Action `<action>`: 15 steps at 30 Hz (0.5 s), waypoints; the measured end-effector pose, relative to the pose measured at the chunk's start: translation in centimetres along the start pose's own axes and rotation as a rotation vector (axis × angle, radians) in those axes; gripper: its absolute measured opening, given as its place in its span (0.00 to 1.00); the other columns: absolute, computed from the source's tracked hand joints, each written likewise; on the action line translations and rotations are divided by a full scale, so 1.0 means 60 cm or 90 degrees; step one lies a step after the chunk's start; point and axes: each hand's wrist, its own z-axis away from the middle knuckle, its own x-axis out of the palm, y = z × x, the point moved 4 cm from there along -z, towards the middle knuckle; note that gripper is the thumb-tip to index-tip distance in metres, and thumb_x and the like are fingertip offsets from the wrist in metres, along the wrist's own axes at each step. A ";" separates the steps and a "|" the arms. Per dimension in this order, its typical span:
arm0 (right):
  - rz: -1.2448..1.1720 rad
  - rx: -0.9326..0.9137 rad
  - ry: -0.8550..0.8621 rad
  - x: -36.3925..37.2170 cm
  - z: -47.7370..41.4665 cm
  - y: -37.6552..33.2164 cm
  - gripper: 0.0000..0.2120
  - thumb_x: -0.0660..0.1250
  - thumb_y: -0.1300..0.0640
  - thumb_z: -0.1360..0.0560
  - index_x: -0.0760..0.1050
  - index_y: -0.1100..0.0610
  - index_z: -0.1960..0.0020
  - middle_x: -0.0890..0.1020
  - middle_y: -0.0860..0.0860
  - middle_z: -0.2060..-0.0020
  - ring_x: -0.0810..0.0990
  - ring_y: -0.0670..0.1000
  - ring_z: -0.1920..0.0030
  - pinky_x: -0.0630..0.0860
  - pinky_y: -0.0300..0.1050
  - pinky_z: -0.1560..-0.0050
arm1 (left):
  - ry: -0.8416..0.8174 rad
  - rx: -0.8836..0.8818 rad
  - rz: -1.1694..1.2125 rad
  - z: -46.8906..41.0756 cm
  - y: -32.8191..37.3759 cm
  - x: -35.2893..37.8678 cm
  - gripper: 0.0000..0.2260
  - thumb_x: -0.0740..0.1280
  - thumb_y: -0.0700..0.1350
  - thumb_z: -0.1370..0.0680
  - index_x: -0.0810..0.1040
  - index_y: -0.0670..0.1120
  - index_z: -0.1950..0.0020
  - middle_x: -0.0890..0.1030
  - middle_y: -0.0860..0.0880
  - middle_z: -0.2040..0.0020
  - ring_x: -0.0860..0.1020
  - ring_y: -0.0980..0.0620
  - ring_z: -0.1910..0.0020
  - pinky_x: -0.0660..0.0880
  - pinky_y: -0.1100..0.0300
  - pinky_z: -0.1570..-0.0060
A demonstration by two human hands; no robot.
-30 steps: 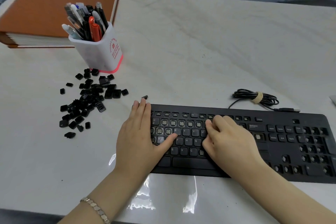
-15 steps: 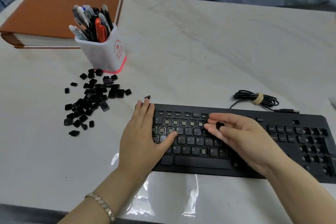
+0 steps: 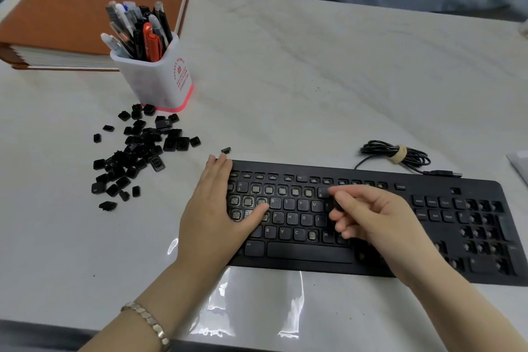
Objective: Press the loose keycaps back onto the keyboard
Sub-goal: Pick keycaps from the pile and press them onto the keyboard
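Observation:
A black keyboard (image 3: 400,268) lies near the table's front edge, with many bare key sockets among its fitted keys. My left hand (image 3: 213,217) rests flat on the keyboard's left end, thumb across the letter rows, holding nothing. My right hand (image 3: 371,214) hovers over the middle of the keyboard and pinches a small black keycap (image 3: 336,205) between thumb and fingers. A pile of loose black keycaps (image 3: 137,151) lies on the table left of the keyboard. One stray keycap (image 3: 226,149) sits just beyond the keyboard's top left corner.
A white pen cup (image 3: 155,77) full of pens stands behind the keycap pile. A thick brown-covered book (image 3: 77,6) lies at the back left. The keyboard's coiled cable (image 3: 395,155) lies behind its right half. Blue cloth borders the far table edge.
My right hand has lifted off the keys it was pressing, turned palm inward and now holds a keycap above the keyboard. My left hand has stayed in place.

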 end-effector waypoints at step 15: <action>0.037 -0.131 0.009 0.016 0.014 -0.013 0.10 0.70 0.70 0.33 0.78 0.57 0.57 0.80 0.52 0.75 0.81 0.47 0.72 0.77 0.33 0.69 | 0.008 -0.003 -0.002 0.001 -0.002 0.002 0.37 0.72 0.55 0.31 0.62 0.46 0.27 0.61 0.56 0.26 0.48 0.69 0.30 0.54 0.68 0.35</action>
